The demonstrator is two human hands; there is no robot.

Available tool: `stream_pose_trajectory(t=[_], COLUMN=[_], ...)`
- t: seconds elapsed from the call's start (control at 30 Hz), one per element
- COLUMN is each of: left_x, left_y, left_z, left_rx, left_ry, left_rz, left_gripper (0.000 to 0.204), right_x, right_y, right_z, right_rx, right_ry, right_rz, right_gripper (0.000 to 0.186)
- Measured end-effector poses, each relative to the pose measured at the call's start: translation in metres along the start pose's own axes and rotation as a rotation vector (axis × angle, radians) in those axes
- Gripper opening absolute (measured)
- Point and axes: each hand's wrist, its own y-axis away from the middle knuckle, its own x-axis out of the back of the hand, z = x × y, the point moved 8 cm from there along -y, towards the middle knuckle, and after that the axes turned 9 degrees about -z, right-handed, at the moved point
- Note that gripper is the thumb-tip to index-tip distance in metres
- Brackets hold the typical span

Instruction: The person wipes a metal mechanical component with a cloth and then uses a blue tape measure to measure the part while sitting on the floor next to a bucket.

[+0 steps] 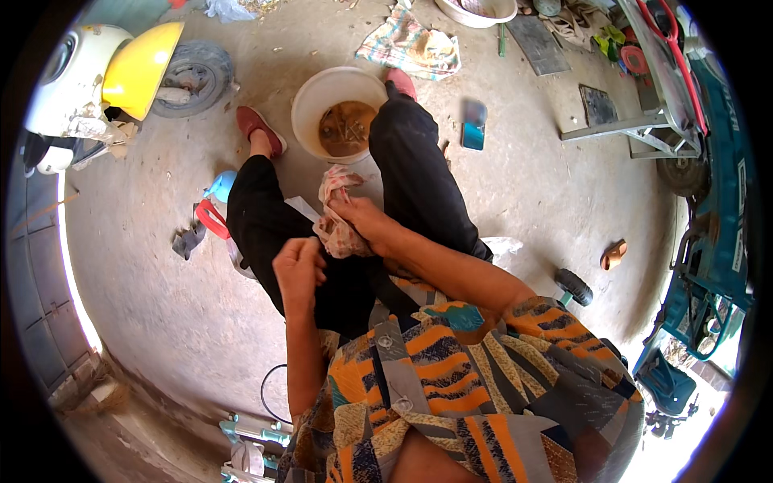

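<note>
My right hand (364, 221) is closed round a crumpled, pale cloth (342, 233) with a reddish pattern, held over my lap between my knees. Just left of the cloth, my left hand (298, 267) is closed with its fingers curled; whether anything is in them is hidden. A flat white piece (303, 208) sticks out beside the cloth, over my left thigh. Between my feet stands a white bucket (310, 101), with brown murky liquid and some objects in it that I cannot make out.
A phone (473, 135) lies on the floor right of my knee. Beyond the bucket are a checked cloth (409, 44) and a white basin (477, 18). A scooter with a yellow fender (143, 71) stands far left. A metal frame (628, 129) is at right; a red handle (212, 219) lies by my left leg.
</note>
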Motion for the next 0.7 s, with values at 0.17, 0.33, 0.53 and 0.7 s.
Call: stream_pose_trajectory(t=[0.17,0.33,0.53,0.7], left_x=[0.009,0.009,0.005,0.008], left_y=[-0.017,-0.038,-0.04,-0.009], left_z=[0.03,0.022,0.03,0.047], left_rx=[-0.21,-0.143,-0.22,-0.337], left_ry=[0.104,0.06,-0.243,-0.367], left_rz=[0.13,0.05,-0.059,0.237], left_gripper=[0.01,0.013,0.021,0.02], right_x=[-0.009,-0.004,-0.019,0.011], right_y=[0.006,0.009,0.014,0.0], right_z=[0.012,0.013,0.005,0.006], right_rx=[-0.154,-0.27,-0.212,-0.118], right_ry=[0.054,0.216,0.386,0.191], right_rz=[0.027,-0.006,-0.124,0.117], right_gripper=[0.041,0.048,0.042,0.036])
